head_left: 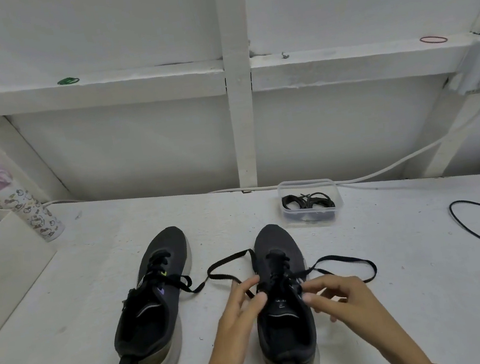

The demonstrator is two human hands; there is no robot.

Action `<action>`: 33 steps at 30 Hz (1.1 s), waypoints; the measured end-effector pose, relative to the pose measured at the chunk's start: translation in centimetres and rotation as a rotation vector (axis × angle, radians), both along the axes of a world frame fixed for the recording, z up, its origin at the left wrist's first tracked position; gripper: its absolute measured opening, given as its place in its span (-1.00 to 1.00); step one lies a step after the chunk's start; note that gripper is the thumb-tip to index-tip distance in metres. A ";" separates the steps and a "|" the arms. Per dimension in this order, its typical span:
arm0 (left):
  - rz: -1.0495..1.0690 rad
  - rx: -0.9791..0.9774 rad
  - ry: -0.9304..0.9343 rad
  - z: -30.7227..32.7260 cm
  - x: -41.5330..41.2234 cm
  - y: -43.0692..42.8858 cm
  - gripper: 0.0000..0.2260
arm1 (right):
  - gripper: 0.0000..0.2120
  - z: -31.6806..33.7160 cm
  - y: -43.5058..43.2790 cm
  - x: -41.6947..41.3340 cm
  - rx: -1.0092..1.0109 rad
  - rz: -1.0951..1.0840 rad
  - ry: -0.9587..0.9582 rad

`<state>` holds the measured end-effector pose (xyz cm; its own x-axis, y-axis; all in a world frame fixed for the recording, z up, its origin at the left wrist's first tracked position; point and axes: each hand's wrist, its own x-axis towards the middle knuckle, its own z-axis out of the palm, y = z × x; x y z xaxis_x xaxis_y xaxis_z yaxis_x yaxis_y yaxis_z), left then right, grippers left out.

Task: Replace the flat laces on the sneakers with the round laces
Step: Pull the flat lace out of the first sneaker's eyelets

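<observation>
Left hand (pixel 237 309) and right hand (pixel 344 301) pinch the nearer sneaker's (pixel 280 240) flat lace (pixel 276 260); the far-edge clear tub (pixel 309 222) holds round laces (pixel 305 202).

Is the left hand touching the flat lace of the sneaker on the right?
Touching. The head view shows the left hand pinching the flat lace between thumb and fingers.

No legible text, number or brand anywhere in frame.
Right sneaker (pixel 273 238), lower centre: tongue tag (pixel 280 304) has pale marks, too small to read.
Left sneaker (pixel 162 247): small purple and yellow-green side marks, no letters made out.
Bottle (pixel 32 215), left edge: cartoon print, no readable words.
</observation>
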<state>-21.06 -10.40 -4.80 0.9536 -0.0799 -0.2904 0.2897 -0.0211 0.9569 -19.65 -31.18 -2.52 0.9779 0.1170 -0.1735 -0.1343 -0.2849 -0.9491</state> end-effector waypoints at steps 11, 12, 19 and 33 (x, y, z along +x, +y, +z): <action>-0.068 0.184 -0.223 -2.1 0.7 -1.6 -0.53 | -0.86 -0.3 0.9 1.6 -0.117 0.024 -0.139; -0.073 0.184 -0.225 -2.3 0.8 -1.6 -0.52 | -0.86 -0.5 1.1 1.8 -0.125 0.000 -0.154; -0.077 0.227 -0.241 -2.4 0.8 -1.7 -0.53 | -0.92 -0.5 1.0 1.7 0.057 -0.041 -0.016; -0.136 0.237 -0.259 -2.3 0.7 -1.8 -0.62 | -0.89 -0.3 0.8 2.3 0.166 -0.282 -0.057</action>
